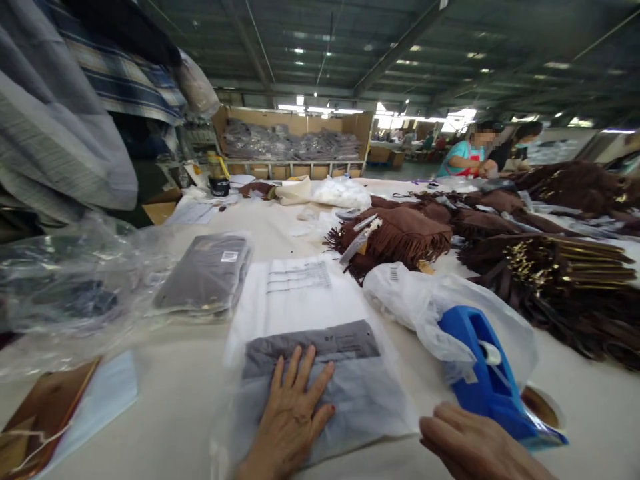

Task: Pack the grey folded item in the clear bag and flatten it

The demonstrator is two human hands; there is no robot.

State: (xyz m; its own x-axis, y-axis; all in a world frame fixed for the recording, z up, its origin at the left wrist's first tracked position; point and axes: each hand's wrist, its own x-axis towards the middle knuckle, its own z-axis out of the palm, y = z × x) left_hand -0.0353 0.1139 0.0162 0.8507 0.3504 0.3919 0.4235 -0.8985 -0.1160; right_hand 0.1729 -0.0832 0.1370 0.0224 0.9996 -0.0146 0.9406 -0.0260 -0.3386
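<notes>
My left hand [295, 413] lies flat, fingers spread, on a clear plastic bag [300, 277] with printed lines near its top. Inside the bag is a folded grey item [350, 393], its kind hidden by the cloudy film. Close to the bag's lower right corner is my right hand [470, 437], its fingers curled together; whatever they may hold is hidden. Just beyond it stands a blue tape dispenser [480, 353], partly against crumpled clear plastic [410, 297]. Left of the bag lies a stack of grey bagged items [205, 270] with a barcode label.
Brown fringed pieces [405, 233] and bundles of dark straps [565, 267] cover the table's right side. Loose clear plastic [65, 287] and a brown pouch [50, 413] are at left. A black cup [219, 185] stands farther back. Two people [463, 160] work at far right.
</notes>
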